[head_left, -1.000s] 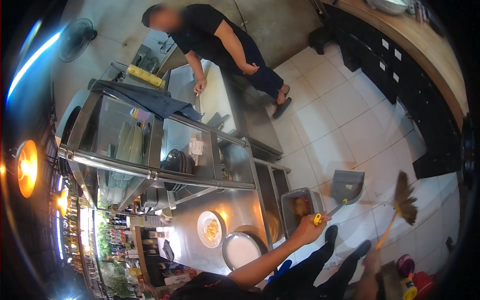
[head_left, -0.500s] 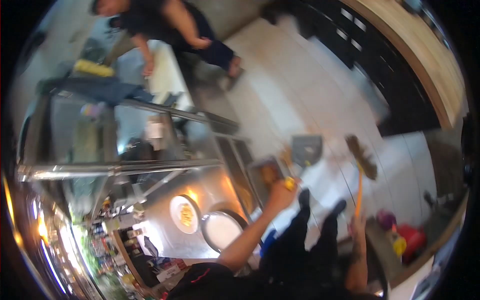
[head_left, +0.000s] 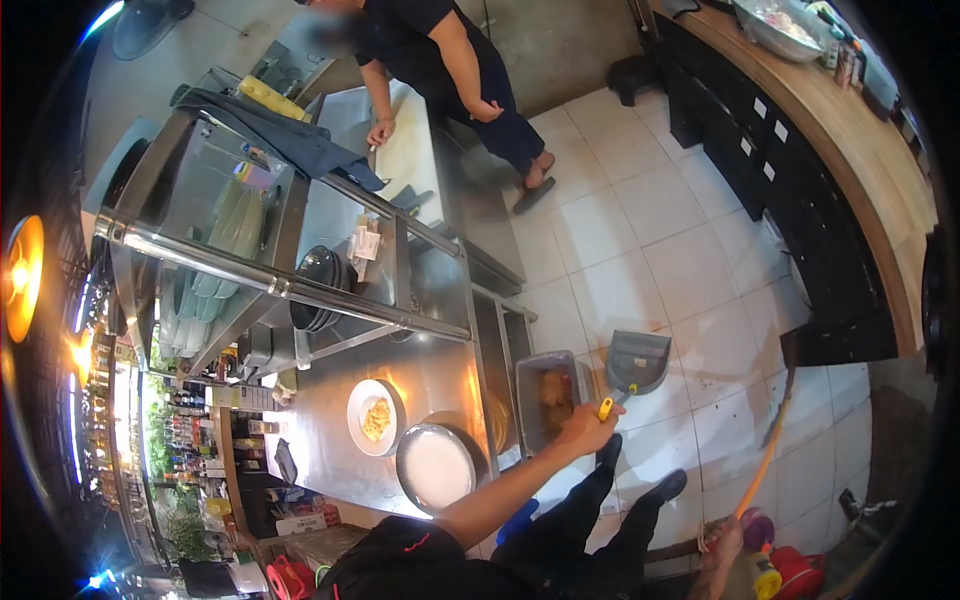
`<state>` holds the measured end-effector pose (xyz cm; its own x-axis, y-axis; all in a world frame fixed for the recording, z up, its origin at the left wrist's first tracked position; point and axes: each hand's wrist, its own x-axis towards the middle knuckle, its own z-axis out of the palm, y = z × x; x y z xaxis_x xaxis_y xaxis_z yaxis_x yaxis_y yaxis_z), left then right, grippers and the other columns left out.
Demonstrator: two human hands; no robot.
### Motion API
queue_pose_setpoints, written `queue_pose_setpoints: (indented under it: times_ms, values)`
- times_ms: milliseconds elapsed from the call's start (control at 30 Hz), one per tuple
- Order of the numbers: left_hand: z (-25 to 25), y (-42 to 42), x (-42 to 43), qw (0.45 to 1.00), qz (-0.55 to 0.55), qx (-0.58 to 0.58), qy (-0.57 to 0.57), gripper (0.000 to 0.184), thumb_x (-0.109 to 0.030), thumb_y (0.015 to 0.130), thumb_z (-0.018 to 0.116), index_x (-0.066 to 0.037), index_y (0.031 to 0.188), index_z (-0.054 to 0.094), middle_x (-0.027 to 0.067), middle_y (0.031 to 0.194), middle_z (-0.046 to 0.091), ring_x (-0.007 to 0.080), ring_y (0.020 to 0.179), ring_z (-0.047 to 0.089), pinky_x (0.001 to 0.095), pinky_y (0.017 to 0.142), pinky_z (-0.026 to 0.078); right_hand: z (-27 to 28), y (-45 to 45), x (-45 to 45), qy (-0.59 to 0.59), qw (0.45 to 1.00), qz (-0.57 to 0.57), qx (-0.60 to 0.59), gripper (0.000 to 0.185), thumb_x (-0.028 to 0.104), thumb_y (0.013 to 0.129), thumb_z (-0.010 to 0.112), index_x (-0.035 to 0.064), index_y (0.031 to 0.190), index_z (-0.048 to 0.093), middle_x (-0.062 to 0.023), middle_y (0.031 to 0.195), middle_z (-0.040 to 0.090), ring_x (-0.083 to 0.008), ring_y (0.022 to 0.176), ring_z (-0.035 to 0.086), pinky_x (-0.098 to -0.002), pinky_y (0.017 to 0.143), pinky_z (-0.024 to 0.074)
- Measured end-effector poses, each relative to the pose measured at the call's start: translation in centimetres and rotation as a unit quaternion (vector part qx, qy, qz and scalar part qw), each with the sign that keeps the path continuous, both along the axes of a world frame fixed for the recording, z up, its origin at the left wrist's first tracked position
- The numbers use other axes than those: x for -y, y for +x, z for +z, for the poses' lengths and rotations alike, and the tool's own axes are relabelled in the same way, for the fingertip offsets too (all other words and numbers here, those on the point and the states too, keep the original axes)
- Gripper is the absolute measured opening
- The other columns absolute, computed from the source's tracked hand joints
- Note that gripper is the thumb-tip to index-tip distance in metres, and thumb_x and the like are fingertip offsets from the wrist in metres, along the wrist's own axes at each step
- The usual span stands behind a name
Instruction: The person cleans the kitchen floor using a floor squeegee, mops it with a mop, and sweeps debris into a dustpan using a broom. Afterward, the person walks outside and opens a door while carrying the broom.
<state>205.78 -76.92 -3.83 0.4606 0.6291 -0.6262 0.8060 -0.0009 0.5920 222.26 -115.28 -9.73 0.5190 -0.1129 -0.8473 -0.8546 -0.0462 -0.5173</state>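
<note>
My left hand [head_left: 588, 432] is closed around the yellow-tipped handle of a dustpan [head_left: 640, 358]. The grey pan rests on the tiled floor just beyond my feet, beside a grey bin [head_left: 548, 400] with brownish contents. Low on the right, my right hand [head_left: 722, 547] grips the orange stick of a broom [head_left: 762, 472]. The broom's head is seen narrow and points toward the base of the black cabinet [head_left: 840, 345]. Dark specks lie on the tiles between dustpan and broom.
Left of me, a steel counter [head_left: 330, 465] bears a plate of food [head_left: 375, 418] and a round pan with white contents [head_left: 436, 468]. A steel shelf frame [head_left: 370, 312] stands over it. Another person [head_left: 440, 60] leans at a white board [head_left: 405, 150]. Red and purple items [head_left: 798, 572] sit at lower right.
The broom has swung right, its head moving away from the dustpan toward the black cabinet. My left hand keeps hold of the dustpan. The whole view has shifted and become sharper.
</note>
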Motion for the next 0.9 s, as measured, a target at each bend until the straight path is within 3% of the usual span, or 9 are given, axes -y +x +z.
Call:
queue_pose_setpoints:
  times_ms: [167, 267, 367, 400, 500, 533, 600, 733, 900]
  values:
    - [-0.9, -0.3, 2.4, 0.998, -0.010, 0.062, 0.029, 0.031, -0.024, 0.103, 0.049, -0.007, 0.114, 0.073, 0.0169, 0.111, 0.072, 0.0366, 0.103, 0.067, 0.0417, 0.095, 0.052, -3.4, 1.7, 3.4, 0.267, 0.957, -0.095, -0.062, 0.020, 0.026, 0.099, 0.059, 0.0104, 0.088, 0.055, 0.0031, 0.067, 0.051, -0.0072, 0.051, 0.046, -0.0198, 0.044, 0.0397]
    - [-1.4, -0.7, 3.8, 0.998, 0.037, 0.052, 0.021, 0.030, -0.026, 0.100, 0.052, -0.011, 0.112, 0.074, 0.0187, 0.108, 0.072, 0.0374, 0.101, 0.068, 0.0438, 0.092, 0.053, 1.2, 2.0, 0.4, 0.194, 0.957, -0.209, -0.058, 0.023, 0.026, 0.098, 0.060, 0.0106, 0.083, 0.050, 0.0039, 0.061, 0.048, -0.0076, 0.048, 0.046, -0.0205, 0.041, 0.0386]
    - [-3.5, -1.8, 6.3, 0.996, 0.044, 0.071, 0.019, 0.032, -0.028, 0.101, 0.050, -0.010, 0.113, 0.073, 0.0186, 0.112, 0.072, 0.0382, 0.105, 0.067, 0.0442, 0.095, 0.052, -0.4, 3.5, 6.8, 0.479, 0.866, 0.034, -0.138, 0.028, 0.032, 0.100, 0.055, 0.0067, 0.099, 0.067, -0.0113, 0.079, 0.066, -0.0221, 0.067, 0.063, -0.0353, 0.061, 0.0537]
    - [-4.5, -2.3, 7.5, 0.996, 0.024, 0.077, 0.044, 0.033, -0.028, 0.102, 0.048, -0.010, 0.114, 0.072, 0.0182, 0.114, 0.071, 0.0385, 0.107, 0.066, 0.0441, 0.097, 0.051, 6.4, 2.3, 2.3, 0.236, 0.970, -0.036, -0.054, 0.007, 0.021, 0.096, 0.059, 0.0144, 0.093, 0.060, 0.0020, 0.071, 0.056, -0.0072, 0.057, 0.052, -0.0220, 0.049, 0.0456]
    - [-1.3, -1.9, 9.5, 0.998, 0.008, 0.046, 0.042, 0.033, -0.025, 0.104, 0.044, -0.008, 0.116, 0.070, 0.0178, 0.123, 0.068, 0.0384, 0.116, 0.061, 0.0407, 0.104, 0.047, 7.1, 4.1, 5.1, 0.306, 0.945, 0.056, -0.101, 0.013, 0.015, 0.091, 0.065, 0.0123, 0.101, 0.057, 0.0038, 0.073, 0.056, -0.0066, 0.058, 0.054, -0.0187, 0.047, 0.0446]
    - [-1.3, -2.2, 10.4, 0.998, 0.003, 0.053, 0.043, 0.034, -0.029, 0.103, 0.044, -0.009, 0.116, 0.069, 0.0174, 0.122, 0.068, 0.0383, 0.117, 0.061, 0.0417, 0.104, 0.047, -4.5, 5.9, 13.0, 0.340, 0.914, 0.091, -0.200, 0.061, 0.029, 0.083, 0.079, 0.0211, 0.132, 0.043, -0.0034, 0.083, 0.062, -0.0157, 0.066, 0.059, -0.0245, 0.058, 0.0544]
    - [-4.1, -3.7, 12.7, 0.996, -0.001, 0.079, 0.051, 0.037, -0.035, 0.103, 0.043, -0.011, 0.115, 0.069, 0.0180, 0.122, 0.067, 0.0379, 0.118, 0.060, 0.0433, 0.104, 0.047, -12.5, 6.6, 17.3, 0.404, 0.901, 0.043, -0.150, 0.023, 0.030, 0.099, 0.056, 0.0112, 0.086, 0.053, 0.0039, 0.058, 0.045, -0.0089, 0.046, 0.048, -0.0209, 0.043, 0.0444]
    - [-3.7, -6.0, 15.6, 0.997, 0.016, 0.040, 0.071, 0.035, -0.030, 0.105, 0.047, -0.006, 0.110, 0.071, 0.0176, 0.101, 0.073, 0.0317, 0.095, 0.069, 0.0416, 0.085, 0.052, 8.2, 6.0, 5.7, 0.140, 0.981, -0.070, -0.112, 0.035, 0.040, 0.102, 0.045, 0.0176, 0.077, 0.051, 0.0043, 0.058, 0.044, -0.0108, 0.046, 0.042, -0.0285, 0.043, 0.0397]
    - [-3.4, -8.9, 18.9, 0.984, 0.157, 0.076, -0.029, 0.025, -0.015, 0.099, 0.059, 0.002, 0.113, 0.071, 0.0135, 0.104, 0.072, 0.0150, 0.089, 0.066, 0.0302, 0.080, 0.053, -9.5, 12.0, 12.5, -0.087, 0.991, 0.100, -0.013, 0.040, 0.037, 0.099, 0.049, 0.0042, 0.080, 0.060, -0.0052, 0.057, 0.051, -0.0179, 0.043, 0.047, -0.0360, 0.041, 0.0387]
